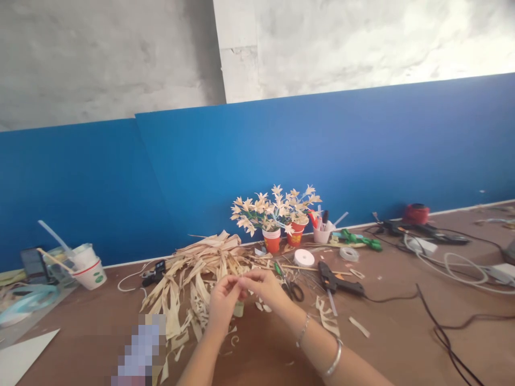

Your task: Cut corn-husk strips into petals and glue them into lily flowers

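My left hand (pixel 223 303) and my right hand (pixel 266 288) meet over the table, fingertips pinched together. Whatever lies between them is hidden by the fingers. Just below the fingertips shows a small pale green piece (pixel 238 309); I cannot tell whether it is held or lies on the table. A heap of dry corn husks (pixel 197 265) spreads behind and left of my hands. Black-handled scissors (pixel 296 292) lie right behind my right hand, and beyond them a black hot glue gun (pixel 341 284). Husk scraps (pixel 328 316) are scattered around.
Pale husk flowers (pixel 261 206) stand in a red cup (pixel 271 242) near the blue partition (pixel 201 177), beside a second potted bunch. A white tape roll (pixel 304 258) lies in front. Cables (pixel 438 338) run across the right side. A paper cup (pixel 92 274) stands at left.
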Motion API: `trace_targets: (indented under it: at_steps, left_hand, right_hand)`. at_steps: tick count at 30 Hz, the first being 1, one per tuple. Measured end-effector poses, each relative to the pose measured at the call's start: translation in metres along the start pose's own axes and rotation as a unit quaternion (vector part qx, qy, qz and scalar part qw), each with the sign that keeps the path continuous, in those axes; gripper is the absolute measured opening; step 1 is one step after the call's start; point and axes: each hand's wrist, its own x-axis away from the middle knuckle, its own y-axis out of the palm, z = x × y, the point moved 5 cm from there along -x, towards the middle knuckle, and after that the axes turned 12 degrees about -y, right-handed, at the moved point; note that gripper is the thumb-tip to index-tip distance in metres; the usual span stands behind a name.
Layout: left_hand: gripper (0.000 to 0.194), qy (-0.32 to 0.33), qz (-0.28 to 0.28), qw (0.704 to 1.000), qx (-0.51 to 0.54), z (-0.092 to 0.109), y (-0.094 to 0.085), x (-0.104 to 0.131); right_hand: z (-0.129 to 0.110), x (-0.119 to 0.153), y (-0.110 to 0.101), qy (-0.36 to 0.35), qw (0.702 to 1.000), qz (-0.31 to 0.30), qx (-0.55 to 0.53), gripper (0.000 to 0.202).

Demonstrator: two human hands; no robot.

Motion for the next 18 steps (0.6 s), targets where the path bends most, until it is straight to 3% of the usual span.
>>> trace_targets:
  at_steps: [5, 11, 15, 18]
  left_hand:
    - [0.028, -0.014, -0.01, 0.999, -0.036, -0.009, 0.007, -0.004]
    - [0.03, -0.015, -0.008, 0.996, -0.084, -0.012, 0.007, -0.005]
    - [0.036, -0.054, -0.055, 0.991, -0.113, -0.018, 0.012, -0.004]
    - [0.04, -0.086, -0.092, 0.99, -0.064, -0.023, 0.017, -0.003]
  right_hand:
    - [0.004, -0.001, -0.011, -0.033, 0.994, 0.103, 0.027, 0.021]
    - [0.01, 0.0, -0.009, 0.03, 0.995, 0.073, -0.062, 0.026]
    - [0.0, 0.001, -0.006, 0.048, 0.992, 0.042, -0.105, 0.031]
    - [-0.005, 0.001, -0.006, 0.065, 0.991, 0.007, -0.117, 0.032]
